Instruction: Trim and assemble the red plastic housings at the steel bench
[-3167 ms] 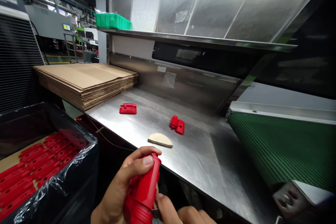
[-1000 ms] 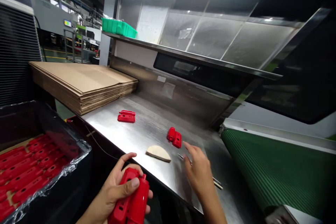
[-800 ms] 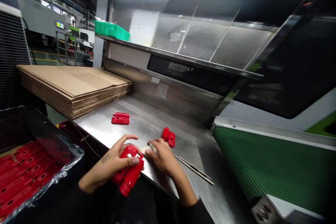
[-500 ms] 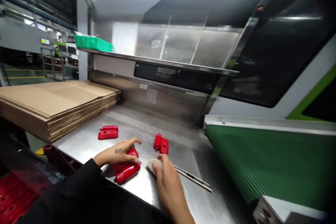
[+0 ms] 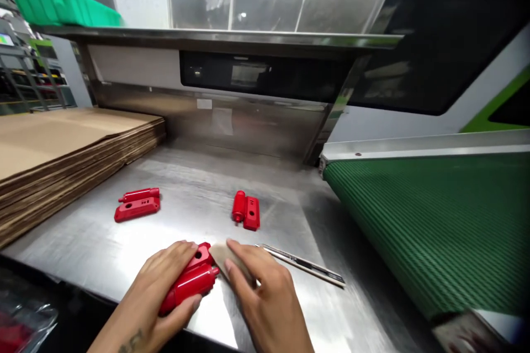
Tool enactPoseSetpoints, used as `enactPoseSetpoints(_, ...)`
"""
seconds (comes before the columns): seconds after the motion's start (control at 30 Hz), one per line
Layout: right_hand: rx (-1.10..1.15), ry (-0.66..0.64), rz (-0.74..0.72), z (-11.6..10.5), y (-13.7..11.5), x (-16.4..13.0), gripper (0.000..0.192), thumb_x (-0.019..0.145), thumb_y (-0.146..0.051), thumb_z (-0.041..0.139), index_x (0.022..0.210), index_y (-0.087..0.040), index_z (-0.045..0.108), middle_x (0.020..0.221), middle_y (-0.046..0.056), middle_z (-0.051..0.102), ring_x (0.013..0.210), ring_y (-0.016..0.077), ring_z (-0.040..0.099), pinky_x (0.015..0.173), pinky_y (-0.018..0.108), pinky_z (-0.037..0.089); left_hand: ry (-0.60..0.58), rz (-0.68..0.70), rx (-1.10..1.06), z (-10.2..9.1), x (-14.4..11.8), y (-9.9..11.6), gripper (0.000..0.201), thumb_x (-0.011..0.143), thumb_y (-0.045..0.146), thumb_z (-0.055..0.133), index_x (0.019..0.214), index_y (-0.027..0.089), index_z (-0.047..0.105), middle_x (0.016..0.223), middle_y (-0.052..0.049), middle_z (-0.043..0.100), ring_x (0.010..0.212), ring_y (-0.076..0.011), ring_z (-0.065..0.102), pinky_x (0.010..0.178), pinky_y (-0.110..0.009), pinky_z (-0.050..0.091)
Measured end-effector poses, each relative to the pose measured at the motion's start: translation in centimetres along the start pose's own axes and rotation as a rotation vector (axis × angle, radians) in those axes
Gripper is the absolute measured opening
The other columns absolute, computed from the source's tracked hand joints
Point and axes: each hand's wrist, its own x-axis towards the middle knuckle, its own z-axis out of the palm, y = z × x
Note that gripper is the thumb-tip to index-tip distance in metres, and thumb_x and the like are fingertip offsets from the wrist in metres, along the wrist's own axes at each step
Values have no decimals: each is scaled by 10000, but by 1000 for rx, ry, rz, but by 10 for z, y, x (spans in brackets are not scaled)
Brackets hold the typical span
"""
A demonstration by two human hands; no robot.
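Observation:
My left hand (image 5: 171, 287) lies over a red plastic part (image 5: 192, 284), fingers across its top and thumb along the near side. This part has a glossy rounded cylinder beside a flat block with a hole. Between the thumb and fingers of my right hand (image 5: 265, 287) is a flat beige pad (image 5: 223, 259), its material unclear. The pad's edge meets or nearly meets the right end of the red part. A slim, long metal-and-black tool (image 5: 304, 265) lies just right of my right hand.
Two more red parts rest on the steel table, one at left (image 5: 137, 204) and one nearer the middle (image 5: 246, 210). Stacked cardboard (image 5: 83, 149) stands at left. A green conveyor belt (image 5: 422, 220) runs along the right. Above are a steel shelf (image 5: 248, 37) and a green bin (image 5: 62, 6).
My left hand has come down from hovering with fingers spread and closed over the red part. The beige pad has come up to the part's end. The view has tilted down and closer.

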Motion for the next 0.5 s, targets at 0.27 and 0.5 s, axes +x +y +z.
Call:
enactPoseSetpoints(0.27,-102,-99,-106,9,-1,6,221,963,-223,499,1117,-234,658,951,10,703,846,169,618,760,282,508,16,50,32,-2,2,-2,677,880,435,609,1471,297,310,1417,-28,557,1263,-223,555,1022,-302,505)
enactPoseSetpoints(0.5,-21,41,38,12,4,8,221,924,-314,572,1105,-279,694,1018,7,723,917,184,670,818,286,535,44,15,-54,-1,3,0,706,873,482,588,1487,361,261,1382,-18,590,1210,-265,599,960,-364,558)
